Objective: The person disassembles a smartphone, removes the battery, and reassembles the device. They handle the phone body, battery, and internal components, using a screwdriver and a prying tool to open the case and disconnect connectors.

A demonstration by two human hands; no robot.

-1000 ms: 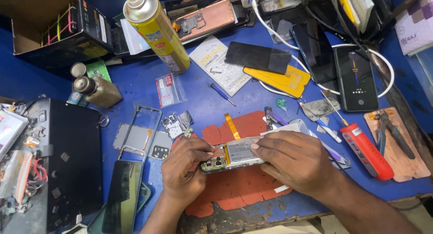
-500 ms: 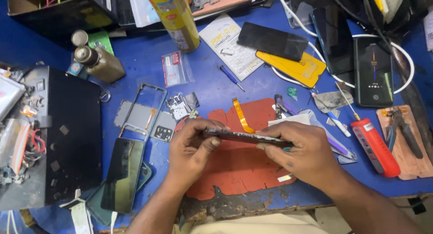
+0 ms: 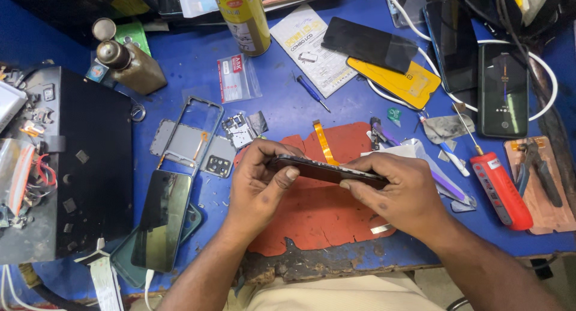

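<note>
Both hands hold a dark, opened phone body (image 3: 327, 170) edge-on, just above a worn orange mat (image 3: 312, 215) on the blue workbench. My left hand (image 3: 261, 185) grips its left end, thumb pressed on the near edge. My right hand (image 3: 399, 194) grips its right end with fingers curled over the top. An orange flex ribbon (image 3: 324, 142) lies on the mat just behind the phone. A grey phone frame (image 3: 192, 134) and a small circuit board (image 3: 239, 131) lie to the left of my left hand.
A red-handled screwdriver (image 3: 498, 185) and pliers (image 3: 537, 170) lie at the right. Several phones and screens (image 3: 503, 89) lie at the back right. A yellow spray can (image 3: 243, 17), a brass bottle (image 3: 129, 68), a black box (image 3: 90, 161) and a dark phone (image 3: 162, 218) stand left.
The phone body has been turned from lying face up with its insides showing to edge-on between both hands. The view has shifted slightly downward.
</note>
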